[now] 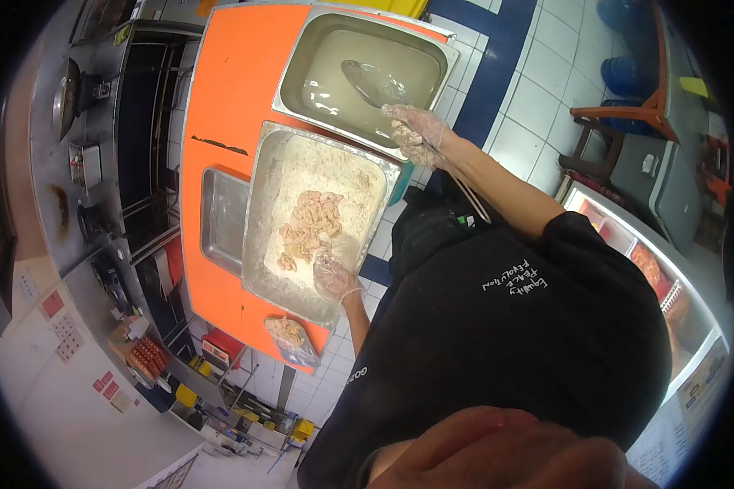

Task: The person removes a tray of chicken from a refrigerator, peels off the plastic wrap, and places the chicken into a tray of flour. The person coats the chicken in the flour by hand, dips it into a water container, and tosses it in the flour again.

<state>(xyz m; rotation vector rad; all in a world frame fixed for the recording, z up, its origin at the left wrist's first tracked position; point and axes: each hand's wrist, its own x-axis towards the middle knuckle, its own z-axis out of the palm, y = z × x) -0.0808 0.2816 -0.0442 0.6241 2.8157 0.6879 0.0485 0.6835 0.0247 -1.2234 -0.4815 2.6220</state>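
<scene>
My right hand point(420, 134), in a clear plastic glove caked with flour, is closed round the handle of a wire strainer point(371, 84). The strainer's round head is in the cloudy liquid of a deep metal basin point(295, 69). Beside the basin, a metal tray point(259, 163) holds pale flour point(351, 167). Several raw meat pieces point(314, 216) lie on the flour in a loose pile. Just beside the pile, my gloved left hand point(334, 275) rests on the flour near the tray's edge, its floured fingers apart.
An orange table point(220, 106) bears the containers. It also holds a smaller metal tray point(212, 212) and a plastic bag with food point(292, 341) near its corner. Beyond stand a metal counter with a wok point(67, 98) and stacked eggs point(148, 359). A lit display case point(636, 253) stands behind me.
</scene>
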